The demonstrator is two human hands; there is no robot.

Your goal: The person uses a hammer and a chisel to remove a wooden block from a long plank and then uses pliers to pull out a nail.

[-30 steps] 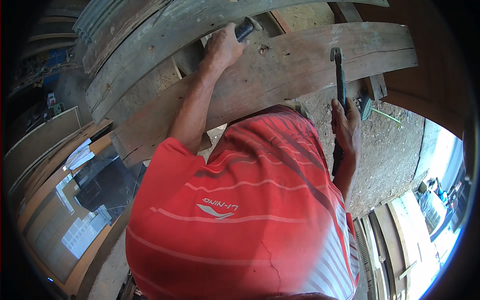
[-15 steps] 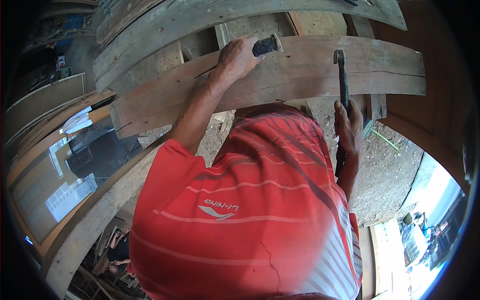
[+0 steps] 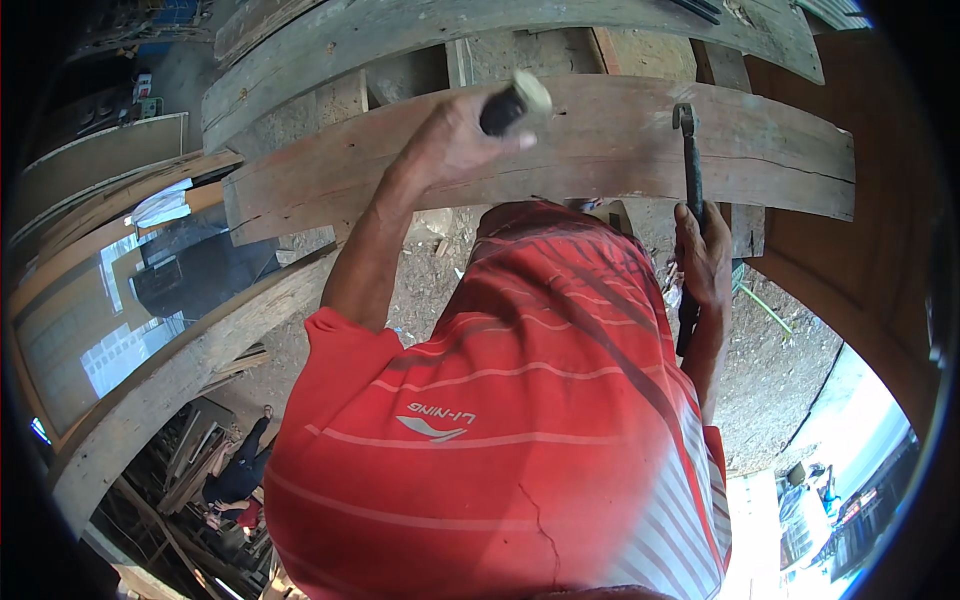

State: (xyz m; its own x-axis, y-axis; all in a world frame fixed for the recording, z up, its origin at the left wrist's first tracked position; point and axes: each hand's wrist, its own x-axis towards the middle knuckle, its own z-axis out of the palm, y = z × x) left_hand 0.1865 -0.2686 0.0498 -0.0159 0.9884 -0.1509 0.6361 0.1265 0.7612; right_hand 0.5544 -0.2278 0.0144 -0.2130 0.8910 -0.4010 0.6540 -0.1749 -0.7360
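My left hand (image 3: 455, 140) is closed round a short, dark tool with a pale, blunt end (image 3: 503, 110); motion blurs it and its kind is unclear. It is held over a long, weathered wooden plank (image 3: 600, 140) that runs across in front of me, a crack near its right end. My right hand (image 3: 706, 255) grips a dark metal pry bar (image 3: 693, 165). The bar's hooked end overlaps the plank's right part in view, while its lower end shows below my fist. Whether the hook touches the wood I cannot tell.
Another plank (image 3: 480, 30) lies beyond, with dark bars on its right part. Short timbers show between the two planks. A brown wooden panel (image 3: 850, 100) stands at the right, a long beam (image 3: 190, 360) at the left. Another person (image 3: 240, 480) is at the lower left.
My left hand has moved with the dark tool, whose pale end now sits lower and a little to the left. My right hand keeps its hold on the pry bar.
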